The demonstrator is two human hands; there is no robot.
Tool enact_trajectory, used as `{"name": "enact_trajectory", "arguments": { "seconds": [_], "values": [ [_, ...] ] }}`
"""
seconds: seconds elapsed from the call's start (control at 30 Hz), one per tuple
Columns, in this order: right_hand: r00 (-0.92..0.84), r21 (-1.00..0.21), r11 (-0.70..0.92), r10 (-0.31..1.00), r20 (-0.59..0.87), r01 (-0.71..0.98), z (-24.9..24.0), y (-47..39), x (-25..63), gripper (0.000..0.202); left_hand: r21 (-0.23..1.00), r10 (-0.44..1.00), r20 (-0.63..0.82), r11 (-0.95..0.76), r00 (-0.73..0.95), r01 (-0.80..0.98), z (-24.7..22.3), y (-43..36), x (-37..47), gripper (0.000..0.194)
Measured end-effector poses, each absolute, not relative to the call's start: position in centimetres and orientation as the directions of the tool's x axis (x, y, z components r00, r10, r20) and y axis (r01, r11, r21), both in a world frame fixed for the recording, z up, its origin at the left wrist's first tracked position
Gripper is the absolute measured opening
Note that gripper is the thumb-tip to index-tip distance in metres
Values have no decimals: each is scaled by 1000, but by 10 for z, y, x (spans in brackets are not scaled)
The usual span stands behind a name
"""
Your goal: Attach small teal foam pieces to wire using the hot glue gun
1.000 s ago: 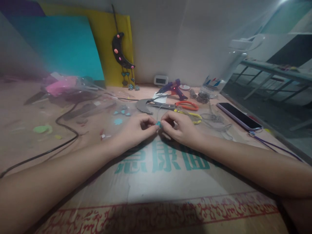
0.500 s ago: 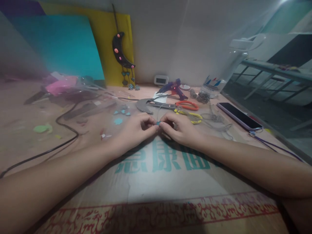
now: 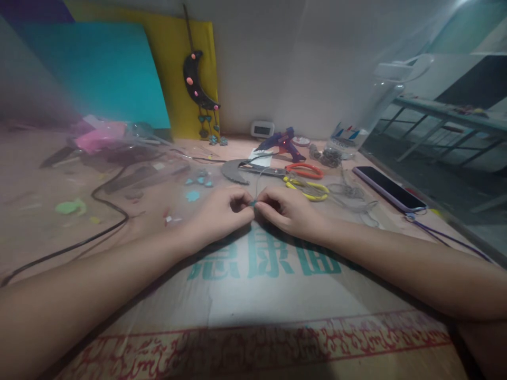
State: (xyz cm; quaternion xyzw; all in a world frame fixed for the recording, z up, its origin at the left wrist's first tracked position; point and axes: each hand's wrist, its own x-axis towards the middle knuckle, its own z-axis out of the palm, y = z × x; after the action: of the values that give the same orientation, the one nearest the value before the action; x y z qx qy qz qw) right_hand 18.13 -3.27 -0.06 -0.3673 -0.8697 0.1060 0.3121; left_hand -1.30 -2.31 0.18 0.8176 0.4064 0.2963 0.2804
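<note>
My left hand (image 3: 227, 211) and my right hand (image 3: 287, 211) meet at the fingertips above the printed cardboard. Between them both pinch a small teal piece (image 3: 253, 203), mostly covered by fingers, so its exact kind is unclear. A thin grey cord (image 3: 258, 182) rises from it in a loop. Left of my hands lie a light-blue flower-shaped cutout (image 3: 192, 196) and several small blue pieces (image 3: 200, 181). Just beyond the hands lie a black crescent shape (image 3: 233, 171), orange-handled scissors (image 3: 304, 170) and a yellow-handled tool (image 3: 312, 190).
A purple glue gun (image 3: 281, 142) with a lit red light stands at the back beside a small white digital clock (image 3: 262, 129). A decorated moon hanging (image 3: 194, 82) leans on yellow card. A phone (image 3: 388, 188) and a clear bottle (image 3: 352, 121) are right; a black cable (image 3: 109, 203) runs left.
The pinched teal piece and both sets of fingertips have shifted slightly left and down. The grip of both hands stays the same.
</note>
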Motion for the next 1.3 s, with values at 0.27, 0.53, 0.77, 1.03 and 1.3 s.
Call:
{"name": "enact_trajectory", "arguments": {
  "seconds": [0.27, 0.53, 0.77, 1.03, 1.3],
  "values": [
    [-533, -422, 699, 714, 454, 578, 0, -33, 182, 16, 727, 840, 221, -480, 495, 491, 3, -24, -12, 13],
    [-540, -409, 706, 707, 457, 578, 0, -32, 183, 16, 723, 851, 209, -466, 482, 509, 3, -24, -12, 16],
    [-485, -448, 673, 737, 470, 589, 2, -33, 182, 16, 730, 842, 240, -484, 483, 483, 3, -21, -12, 20],
    [-422, -536, 605, 796, 435, 588, 6, -33, 180, 17, 599, 796, 418, -604, 438, 526, -5, -21, -14, 22],
    [-436, -535, 607, 795, 422, 588, 5, -33, 180, 17, 335, 657, 539, -741, 527, 582, -4, -21, -18, 13]
  ]
}}
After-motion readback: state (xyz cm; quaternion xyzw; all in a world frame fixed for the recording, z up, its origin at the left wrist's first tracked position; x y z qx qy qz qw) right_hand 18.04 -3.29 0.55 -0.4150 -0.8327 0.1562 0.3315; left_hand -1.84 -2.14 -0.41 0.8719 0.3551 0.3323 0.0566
